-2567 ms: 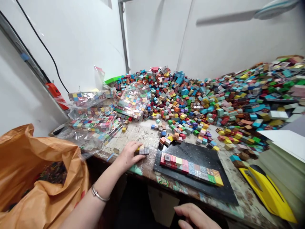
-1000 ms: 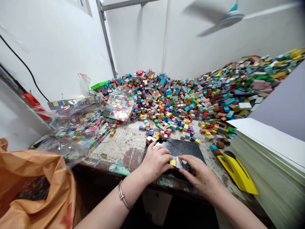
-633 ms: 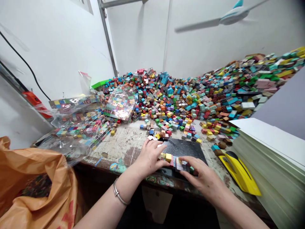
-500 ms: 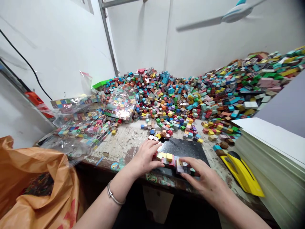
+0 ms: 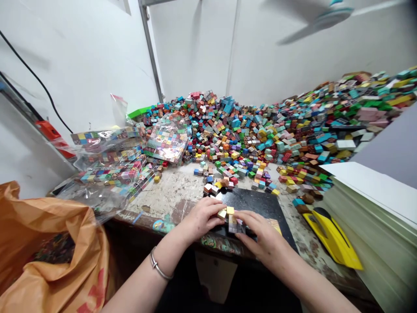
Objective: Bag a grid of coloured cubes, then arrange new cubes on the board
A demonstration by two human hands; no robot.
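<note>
My left hand (image 5: 205,217) pinches the yellow blocks (image 5: 222,214) between thumb and fingers, and my right hand (image 5: 257,232) grips the grey blocks (image 5: 233,227) by their opposite sides. What matters is how the two lie: the grey blocks sit just right of my left fingertips and slightly nearer me, the gap too small to tell whether they touch the yellow ones. My right hand hides the grey blocks' far end, so I cannot tell their long axis. Both hands are over the board (image 5: 260,203), and some orange blocks (image 5: 274,224) show just beyond my right hand's knuckles.
</note>
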